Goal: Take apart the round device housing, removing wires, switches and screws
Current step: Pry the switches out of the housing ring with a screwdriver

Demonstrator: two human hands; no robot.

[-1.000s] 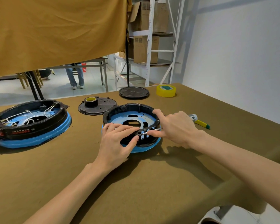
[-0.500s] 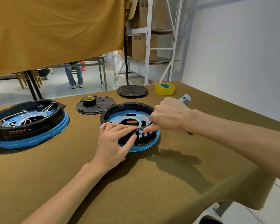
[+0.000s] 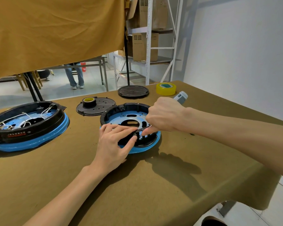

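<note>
Both hands meet at housing [image 3: 119, 119] near rim, frame centre: right hand [image 3: 164, 117] fists screwdriver [image 3: 180, 96], shaft angled down-left; left hand [image 3: 113, 142] pinches rim beside tip.

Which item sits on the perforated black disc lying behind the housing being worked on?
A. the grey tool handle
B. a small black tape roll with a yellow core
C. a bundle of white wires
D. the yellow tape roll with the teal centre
B: a small black tape roll with a yellow core stands on the perforated black disc; the yellow tape roll lies apart on the table.
</note>
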